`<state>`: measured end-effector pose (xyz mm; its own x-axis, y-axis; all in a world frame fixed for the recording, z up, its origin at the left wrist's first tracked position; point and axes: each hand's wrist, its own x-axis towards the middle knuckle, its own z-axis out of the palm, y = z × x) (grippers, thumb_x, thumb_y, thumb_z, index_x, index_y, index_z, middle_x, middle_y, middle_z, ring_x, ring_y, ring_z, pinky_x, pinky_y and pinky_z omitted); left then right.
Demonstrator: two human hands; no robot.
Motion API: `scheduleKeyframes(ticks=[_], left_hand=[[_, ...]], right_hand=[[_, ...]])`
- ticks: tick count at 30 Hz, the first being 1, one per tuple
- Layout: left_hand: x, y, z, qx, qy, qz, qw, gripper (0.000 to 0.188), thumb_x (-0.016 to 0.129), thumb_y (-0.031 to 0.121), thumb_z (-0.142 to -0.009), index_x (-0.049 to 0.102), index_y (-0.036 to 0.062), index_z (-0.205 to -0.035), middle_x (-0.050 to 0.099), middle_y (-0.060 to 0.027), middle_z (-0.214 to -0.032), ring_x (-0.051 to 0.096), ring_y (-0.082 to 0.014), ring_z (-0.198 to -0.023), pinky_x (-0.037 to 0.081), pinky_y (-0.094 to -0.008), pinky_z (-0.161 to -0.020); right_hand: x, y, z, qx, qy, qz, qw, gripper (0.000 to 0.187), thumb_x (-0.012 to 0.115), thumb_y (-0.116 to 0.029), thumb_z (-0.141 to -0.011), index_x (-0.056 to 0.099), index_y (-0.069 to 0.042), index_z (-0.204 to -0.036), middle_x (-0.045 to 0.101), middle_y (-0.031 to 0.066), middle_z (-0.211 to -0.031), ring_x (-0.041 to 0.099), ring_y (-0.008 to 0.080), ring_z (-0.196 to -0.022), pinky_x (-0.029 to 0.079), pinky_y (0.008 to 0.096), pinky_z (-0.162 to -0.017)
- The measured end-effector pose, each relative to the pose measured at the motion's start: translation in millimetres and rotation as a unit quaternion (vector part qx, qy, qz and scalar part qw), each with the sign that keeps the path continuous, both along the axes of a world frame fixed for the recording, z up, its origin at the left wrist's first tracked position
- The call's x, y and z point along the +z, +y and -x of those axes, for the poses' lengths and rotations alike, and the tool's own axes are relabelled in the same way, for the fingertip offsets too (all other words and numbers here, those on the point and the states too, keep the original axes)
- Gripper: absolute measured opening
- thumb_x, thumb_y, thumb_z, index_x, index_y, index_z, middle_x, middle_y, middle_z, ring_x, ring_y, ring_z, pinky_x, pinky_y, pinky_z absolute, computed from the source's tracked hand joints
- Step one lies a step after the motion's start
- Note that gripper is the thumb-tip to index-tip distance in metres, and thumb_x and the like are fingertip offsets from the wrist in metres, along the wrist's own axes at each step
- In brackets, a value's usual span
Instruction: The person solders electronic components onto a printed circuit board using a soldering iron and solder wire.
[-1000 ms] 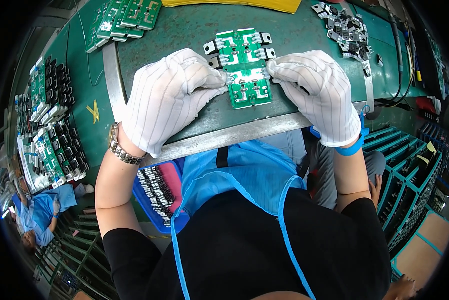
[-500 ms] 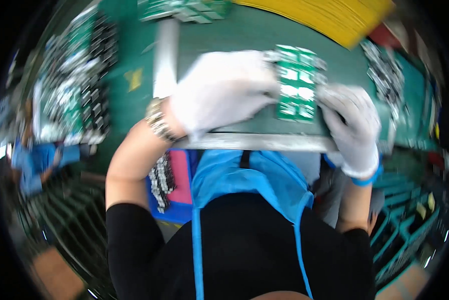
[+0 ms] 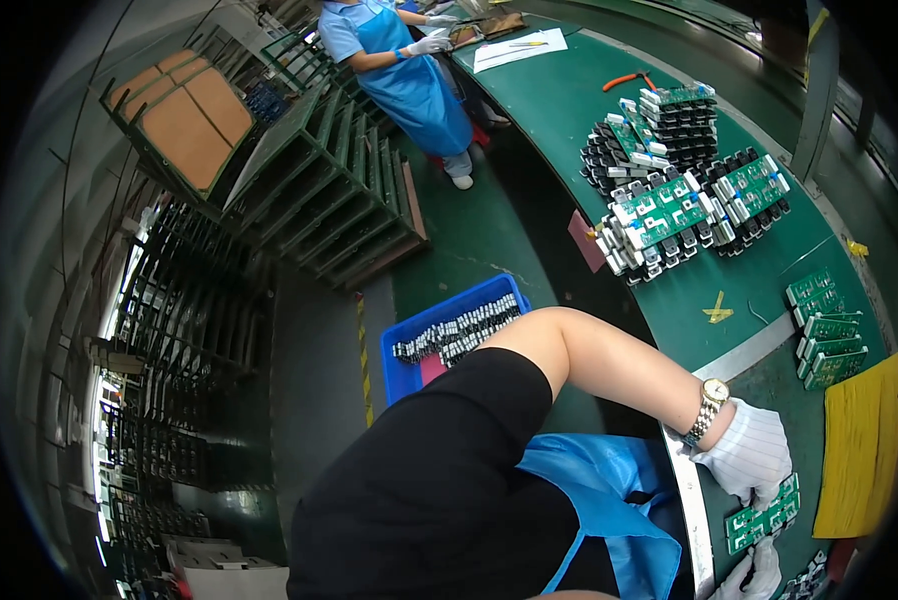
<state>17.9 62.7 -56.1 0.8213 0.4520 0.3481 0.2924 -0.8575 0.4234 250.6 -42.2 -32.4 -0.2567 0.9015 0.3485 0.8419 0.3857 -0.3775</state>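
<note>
A green circuit board panel (image 3: 762, 517) with white parts lies on the green bench at the lower right. My left hand (image 3: 751, 447), in a white striped glove with a metal watch above it, has its fingers bent and closed on the board's far end. At the near end, the gloved fingers of my right hand (image 3: 759, 577) hold the board's edge. The picture's edge cuts off the rest of that hand. Small dark and silver parts (image 3: 807, 580) lie close to the right hand.
Stacked boards (image 3: 669, 215) with black and white parts stand farther along the bench (image 3: 704, 285). Several more boards (image 3: 827, 335) lie near a yellow sheet (image 3: 859, 450). A blue bin (image 3: 401, 378) holds small parts. A co-worker (image 3: 409, 85) stands beyond, near orange-handled pliers (image 3: 626, 81).
My view has swung left and tilted, so the board and both hands now sit at the lower right. The left hand has come down onto the board's end.
</note>
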Motion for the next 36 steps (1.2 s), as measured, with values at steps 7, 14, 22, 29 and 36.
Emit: scheduleKeyframes(ticks=[7,14,22,29,36], left_hand=[[-2.1,1.2,-14.5,-0.035,-0.057,-0.010,0.998,0.015,0.064,0.027,-0.077,0.068,0.0134,-0.079,0.066,-0.0118,-0.078,0.067,-0.0326,-0.074,0.054,-0.0457,-0.059],[30.6,4.4,25.3,-0.002,0.117,-0.037,0.992,0.021,0.064,0.011,-0.080,0.068,0.0159,-0.101,0.065,-0.0062,-0.093,0.068,-0.0262,-0.082,0.056,-0.0364,-0.065],[17.0,-1.6,0.3,-0.004,0.061,-0.085,0.994,0.031,0.074,0.014,-0.079,0.072,0.0168,-0.110,0.067,-0.0046,-0.095,0.066,-0.0239,-0.084,0.054,-0.0345,-0.068],[19.7,-9.8,1.8,0.044,0.021,-0.003,0.999,0.032,0.078,0.011,-0.076,0.070,0.0121,-0.107,0.069,-0.0087,-0.097,0.067,-0.0274,-0.085,0.055,-0.0359,-0.071],[48.1,-1.5,-11.6,0.016,-0.043,-0.019,0.999,0.034,0.075,0.003,-0.076,0.067,0.0063,-0.109,0.070,-0.0095,-0.103,0.066,-0.0284,-0.092,0.054,-0.0369,-0.078]], right_hand=[[5.9,-16.6,-0.7,-0.041,-0.021,-0.027,0.999,0.017,0.072,-0.014,-0.089,0.076,-0.002,-0.100,0.073,0.0140,-0.099,0.068,0.0294,-0.090,0.053,0.0378,-0.086],[-4.4,13.8,10.2,0.041,0.052,-0.053,0.996,0.025,0.070,0.005,-0.077,0.071,-0.004,-0.100,0.071,0.0121,-0.101,0.065,0.0310,-0.092,0.050,0.0382,-0.084],[-28.3,3.6,-13.5,-0.007,-0.032,-0.087,0.996,0.026,0.070,-0.008,-0.076,0.067,-0.014,-0.101,0.066,0.0022,-0.100,0.062,0.0216,-0.094,0.048,0.0346,-0.079],[-13.4,-16.4,-22.9,-0.064,-0.033,-0.090,0.993,0.030,0.069,-0.006,-0.080,0.068,-0.014,-0.109,0.066,0.0038,-0.099,0.063,0.0207,-0.090,0.049,0.0335,-0.078],[2.4,-53.3,-109.6,-0.371,-0.098,-0.067,0.921,0.023,0.074,-0.019,-0.084,0.070,-0.006,-0.103,0.067,0.0140,-0.091,0.066,0.0302,-0.081,0.053,0.0381,-0.071]])
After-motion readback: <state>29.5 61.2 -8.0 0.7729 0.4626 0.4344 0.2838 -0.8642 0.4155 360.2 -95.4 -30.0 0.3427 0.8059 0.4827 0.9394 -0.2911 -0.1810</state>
